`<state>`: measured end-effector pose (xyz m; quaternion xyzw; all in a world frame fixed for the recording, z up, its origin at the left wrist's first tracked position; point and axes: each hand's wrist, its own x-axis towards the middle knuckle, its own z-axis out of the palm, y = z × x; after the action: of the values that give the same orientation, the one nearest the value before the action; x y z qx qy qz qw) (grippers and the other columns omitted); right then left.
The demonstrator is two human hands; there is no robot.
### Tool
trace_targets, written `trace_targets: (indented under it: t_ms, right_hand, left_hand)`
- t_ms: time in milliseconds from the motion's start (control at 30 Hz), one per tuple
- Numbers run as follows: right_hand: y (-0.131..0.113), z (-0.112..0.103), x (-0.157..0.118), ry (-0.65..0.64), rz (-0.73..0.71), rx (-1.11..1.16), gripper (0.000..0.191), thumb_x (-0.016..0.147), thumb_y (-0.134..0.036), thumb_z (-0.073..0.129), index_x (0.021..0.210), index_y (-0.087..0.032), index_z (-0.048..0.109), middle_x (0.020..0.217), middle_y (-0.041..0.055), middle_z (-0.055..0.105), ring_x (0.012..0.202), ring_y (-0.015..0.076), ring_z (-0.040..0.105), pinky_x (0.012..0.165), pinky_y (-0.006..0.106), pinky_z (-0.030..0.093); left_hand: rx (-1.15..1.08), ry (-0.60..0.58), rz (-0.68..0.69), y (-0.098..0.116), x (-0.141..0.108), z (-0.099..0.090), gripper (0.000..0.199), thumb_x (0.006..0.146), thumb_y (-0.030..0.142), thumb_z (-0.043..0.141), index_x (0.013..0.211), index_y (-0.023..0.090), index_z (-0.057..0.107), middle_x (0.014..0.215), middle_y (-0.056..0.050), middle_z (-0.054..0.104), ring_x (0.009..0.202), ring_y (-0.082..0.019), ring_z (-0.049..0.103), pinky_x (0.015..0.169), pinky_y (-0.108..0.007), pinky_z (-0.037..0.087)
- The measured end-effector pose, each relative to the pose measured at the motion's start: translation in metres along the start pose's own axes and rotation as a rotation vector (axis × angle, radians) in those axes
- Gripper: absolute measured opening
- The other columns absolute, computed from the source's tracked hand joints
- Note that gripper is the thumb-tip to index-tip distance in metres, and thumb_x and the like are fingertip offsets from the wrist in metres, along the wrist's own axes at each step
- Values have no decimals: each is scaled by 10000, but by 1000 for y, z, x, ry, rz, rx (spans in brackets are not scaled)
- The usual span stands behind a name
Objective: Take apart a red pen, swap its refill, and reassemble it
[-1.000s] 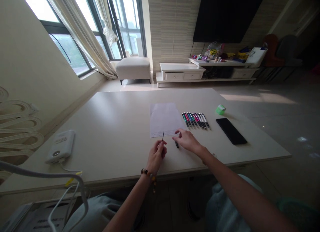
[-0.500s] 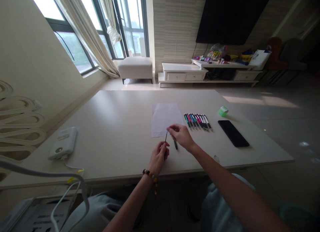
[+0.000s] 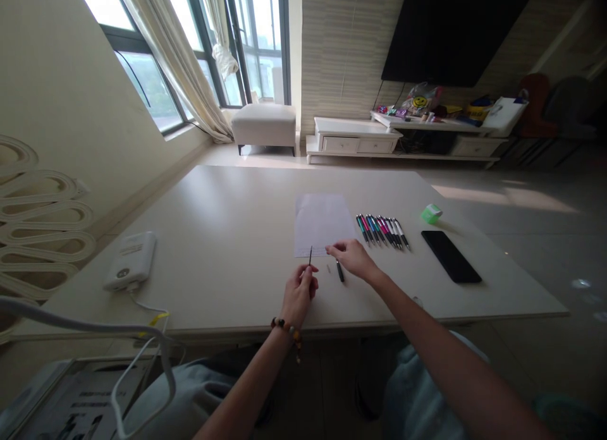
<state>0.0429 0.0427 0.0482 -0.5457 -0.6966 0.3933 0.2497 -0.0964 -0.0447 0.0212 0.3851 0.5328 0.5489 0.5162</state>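
The person's left hand (image 3: 300, 294) is closed around a thin black pen part (image 3: 310, 255), which stands upright out of the fingers, with a beaded bracelet (image 3: 284, 329) on the wrist just behind. The right hand (image 3: 351, 260) is open and holds nothing visible, its fingers stretched toward the left hand. Just beneath those fingers, a short dark pen piece (image 3: 340, 271) lies on the white surface (image 3: 213, 238), toward the front edge. A tiny pale piece (image 3: 328, 269) lies between the hands, too small to identify.

Just behind the hands, a sheet of paper (image 3: 325, 225) lies near the middle of the surface. To its right, a row of multicoloured click pens (image 3: 383, 231) sits side by side. Farther right, near the right edge, are a small green object (image 3: 431, 213) and a black smartphone (image 3: 450, 256). Over by the left edge rests a white power bank (image 3: 130, 261), with a cable (image 3: 147, 304) trailing toward the front edge.
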Motion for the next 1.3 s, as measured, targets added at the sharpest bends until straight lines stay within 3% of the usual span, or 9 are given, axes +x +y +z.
trace_targets:
  t_ms: [133, 267, 367, 600, 800, 1033, 1100, 1167, 1300]
  right_hand:
    - [-12, 10, -7, -206, -68, 323, 397, 706, -503, 605, 772, -119, 680, 582, 4, 576, 462, 76, 418, 447, 209, 330]
    - [-19, 11, -1, 15, -78, 396, 396, 732, -509, 575, 780, -124, 654, 568, -4, 549, 459, 81, 416, 423, 205, 308]
    - [-18, 6, 5, 145, -31, 229, 353, 768, -463, 540, 788, -129, 655, 669, 42, 627, 527, 108, 508, 480, 220, 365]
    - [-13, 26, -3, -2, 7, -467, 199, 734, -311, 579, 753, -163, 711, 781, 118, 711, 761, 217, 643, 638, 262, 413]
    - [-7, 3, 0, 72, 19, -452, 257, 775, -353, 543, 762, -162, 715, 775, 108, 709, 752, 204, 647, 657, 256, 415]
    - [-2, -27, -13, 145, 21, -409, 222, 792, -325, 555, 749, -156, 692, 780, 97, 703, 742, 182, 631, 684, 260, 422]
    - [-6, -30, -22, 57, -48, -313, 170, 770, -283, 576, 764, -157, 689, 772, 78, 700, 726, 168, 627, 671, 251, 432]
    - [-10, -30, -37, -157, -118, -151, 134, 725, -247, 617, 790, -157, 693, 767, 56, 701, 706, 154, 629, 637, 232, 446]
    - [-9, -25, -92, -647, -109, -19, 132, 655, -184, 651, 764, -157, 719, 645, 22, 688, 583, 139, 620, 526, 211, 441]
  left_hand:
    - [22, -45, -3, 0, -2, 3, 397, 761, 570, 531, 832, 180, 554, 518, 57, 490, 413, -75, 395, 401, -193, 273]
    - [27, -43, 6, -2, -1, 0, 411, 767, 568, 532, 855, 168, 563, 522, 51, 509, 415, -77, 410, 405, -195, 286]
    - [42, 34, 17, -2, 2, -8, 431, 760, 565, 549, 887, 153, 555, 561, 10, 586, 453, -104, 492, 435, -213, 345]
    - [445, 208, 53, 9, 12, -26, 322, 762, 488, 577, 768, 170, 632, 756, -75, 699, 710, -200, 636, 620, -290, 448]
    - [876, 240, 125, 11, 30, -20, 207, 770, 377, 598, 713, 193, 673, 729, -55, 685, 715, -200, 621, 671, -298, 426]
    - [1038, 186, 140, 22, 43, -8, 193, 779, 368, 603, 827, 193, 669, 783, -71, 701, 751, -225, 640, 676, -309, 437]
    - [956, 160, 168, 40, 37, -10, 179, 745, 348, 637, 824, 191, 671, 761, -62, 703, 712, -213, 643, 659, -304, 446]
    - [799, 68, 190, 56, 22, -16, 132, 699, 316, 667, 754, 197, 675, 719, -43, 700, 670, -196, 641, 635, -288, 458]
    - [657, -495, -70, 41, -36, -27, 70, 604, 269, 710, 620, 206, 685, 583, -12, 673, 570, -194, 621, 514, -257, 447]
